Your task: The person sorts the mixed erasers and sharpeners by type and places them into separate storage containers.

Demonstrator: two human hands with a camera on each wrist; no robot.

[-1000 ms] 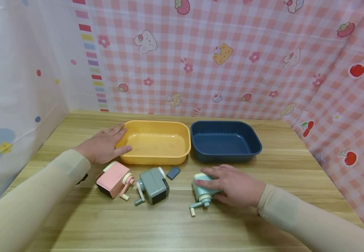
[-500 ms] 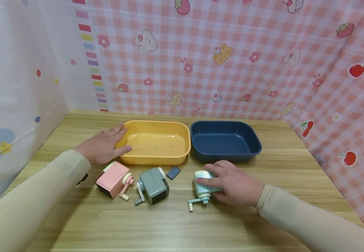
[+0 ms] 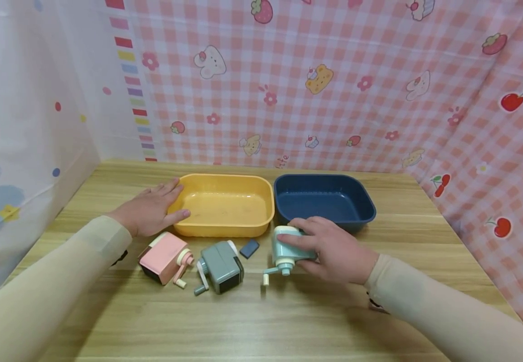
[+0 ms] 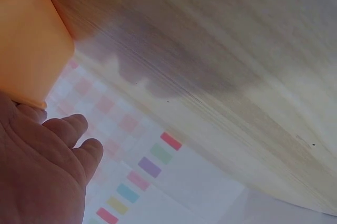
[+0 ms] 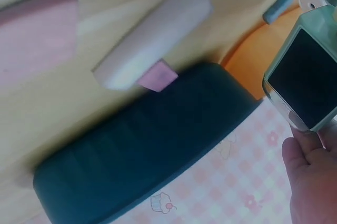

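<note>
My right hand (image 3: 336, 249) grips a mint-green pencil sharpener (image 3: 283, 246) with a hand crank, over the table just in front of the navy bin (image 3: 325, 203). In the right wrist view the dark face of this sharpener (image 5: 305, 76) shows above the fingers. My left hand (image 3: 149, 208) rests on the left rim of the yellow bin (image 3: 223, 231), fingers extended and thumb over the edge. The left wrist view shows these fingers against the bin's outer wall (image 4: 31, 34). A pink sharpener (image 3: 163, 257) and a grey-green sharpener (image 3: 222, 266) stand in front of the yellow bin.
A small dark blue block (image 3: 249, 248) lies behind the grey-green sharpener. The right wrist view shows a pale bar (image 5: 158, 37), a small pink block (image 5: 159, 75) and a larger pink object (image 5: 37, 37) on the table. Patterned cloth (image 3: 288, 75) hangs behind the bins.
My right hand has raised the mint-green sharpener off the table and brought it slightly left and toward the bins. The left hand has stayed on the yellow bin.
</note>
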